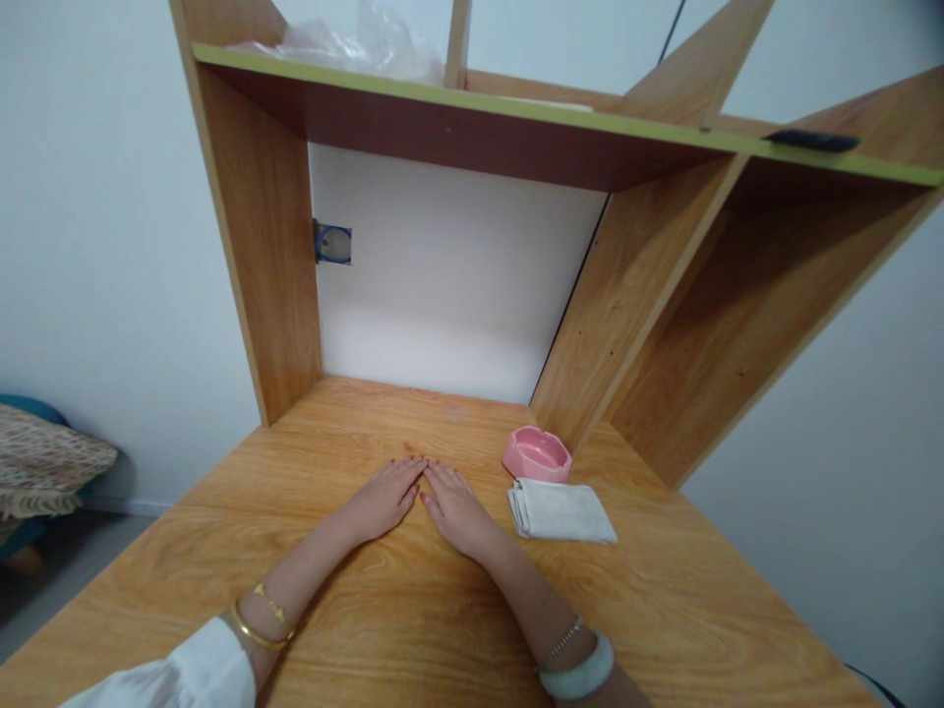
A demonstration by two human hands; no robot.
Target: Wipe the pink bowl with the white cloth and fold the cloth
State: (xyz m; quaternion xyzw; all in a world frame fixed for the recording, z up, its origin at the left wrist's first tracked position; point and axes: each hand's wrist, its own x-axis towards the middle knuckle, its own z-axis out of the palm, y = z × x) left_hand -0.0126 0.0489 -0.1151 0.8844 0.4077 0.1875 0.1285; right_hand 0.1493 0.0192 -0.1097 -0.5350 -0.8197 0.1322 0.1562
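My left hand point(384, 500) lies flat and palm down on the wooden desk point(413, 610), fingers stretched forward and nothing in it. Beside it, my right hand point(455, 506) rests the same way, open, with its fingertips close to those of the left. Just right of my right hand is a folded pale cloth point(564, 511), apart from the fingers. Behind the cloth stands a pink ashtray-like dish point(537, 455) with an angular rim, near the foot of the upright wooden panel.
A wooden shelf unit point(457, 98) rises from the back of the desk. On its shelf lie a clear plastic bag point(361, 44) and a dark object point(812, 141). An open socket hole point(333, 245) shows in the back wall. A patterned cloth point(48, 457) covers a blue seat at left.
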